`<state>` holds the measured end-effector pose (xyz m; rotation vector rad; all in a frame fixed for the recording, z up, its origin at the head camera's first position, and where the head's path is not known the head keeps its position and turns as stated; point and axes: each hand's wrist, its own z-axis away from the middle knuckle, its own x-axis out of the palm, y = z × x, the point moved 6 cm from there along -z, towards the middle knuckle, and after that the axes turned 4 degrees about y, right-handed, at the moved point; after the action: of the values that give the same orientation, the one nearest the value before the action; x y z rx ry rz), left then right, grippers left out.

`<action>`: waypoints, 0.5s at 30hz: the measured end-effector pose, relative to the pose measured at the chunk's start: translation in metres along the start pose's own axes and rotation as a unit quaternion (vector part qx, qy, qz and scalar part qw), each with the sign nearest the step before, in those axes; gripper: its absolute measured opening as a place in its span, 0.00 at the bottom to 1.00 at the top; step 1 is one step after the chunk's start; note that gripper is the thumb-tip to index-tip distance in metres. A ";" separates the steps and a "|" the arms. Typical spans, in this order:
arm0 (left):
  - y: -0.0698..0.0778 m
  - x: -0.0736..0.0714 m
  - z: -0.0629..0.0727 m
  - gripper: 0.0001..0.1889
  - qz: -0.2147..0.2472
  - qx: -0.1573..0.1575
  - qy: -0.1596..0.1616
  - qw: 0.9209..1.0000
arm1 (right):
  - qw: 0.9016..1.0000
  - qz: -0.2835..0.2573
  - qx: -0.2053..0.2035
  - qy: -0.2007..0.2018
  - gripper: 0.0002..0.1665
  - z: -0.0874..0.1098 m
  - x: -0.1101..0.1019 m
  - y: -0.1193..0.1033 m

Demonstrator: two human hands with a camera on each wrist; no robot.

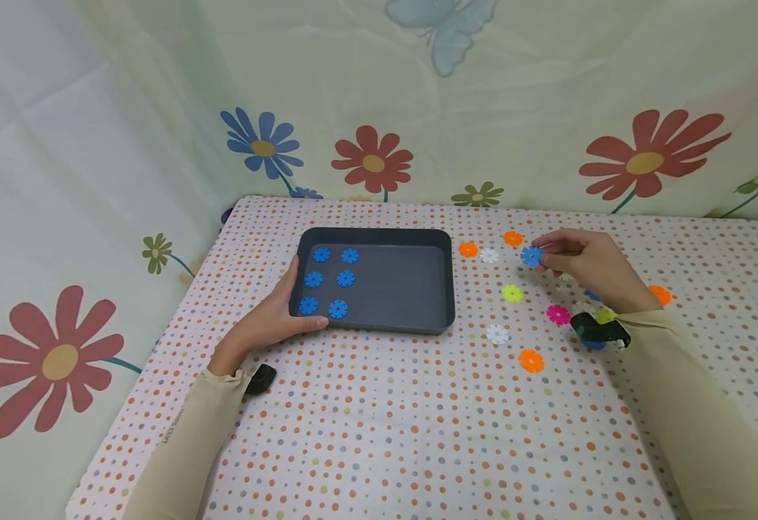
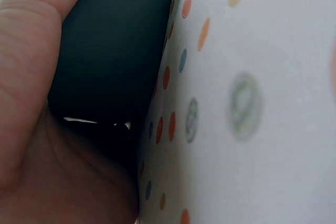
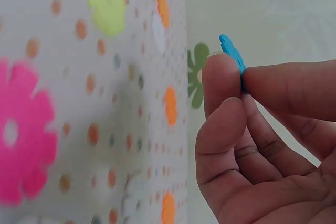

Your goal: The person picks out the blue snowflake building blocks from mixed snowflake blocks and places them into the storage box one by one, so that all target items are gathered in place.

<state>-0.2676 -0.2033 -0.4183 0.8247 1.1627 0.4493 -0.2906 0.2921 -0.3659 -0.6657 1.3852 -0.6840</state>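
A dark grey rectangular tray (image 1: 398,289) lies on the table, with several blue flower-shaped discs (image 1: 346,278) in its left part. At the tray's near left corner my left hand (image 1: 275,310) holds it, fingers along the left side and thumb over the front rim. The left wrist view shows the tray's dark wall (image 2: 115,51) close against the thumb and palm. To the tray's right, my right hand (image 1: 587,263) pinches a blue flower-shaped disc (image 1: 531,256) between thumb and fingertips, raised above the table. In the right wrist view that disc (image 3: 232,53) stands edge-on.
Loose discs lie around the right hand: several orange ones (image 1: 531,360), white ones (image 1: 497,334), a yellow-green one (image 1: 512,292) and a pink one (image 1: 558,315). Others are partly hidden under the right wrist. A flower-printed curtain (image 1: 509,144) hangs behind the dotted tablecloth (image 1: 379,433).
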 end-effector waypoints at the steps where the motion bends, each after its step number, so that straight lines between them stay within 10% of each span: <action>1: 0.000 0.000 0.000 0.70 0.001 0.000 0.000 1.000 | 1.000 -0.007 -0.003 -0.003 0.23 -0.001 0.002 -0.003; 15: 0.000 0.000 -0.001 0.71 0.001 0.007 0.000 1.000 | 0.998 -0.058 -0.029 -0.022 0.19 -0.011 0.028 -0.040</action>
<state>-0.2689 -0.2032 -0.4181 0.8376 1.1663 0.4427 -0.3017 0.2447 -0.3543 -0.8068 1.3366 -0.7184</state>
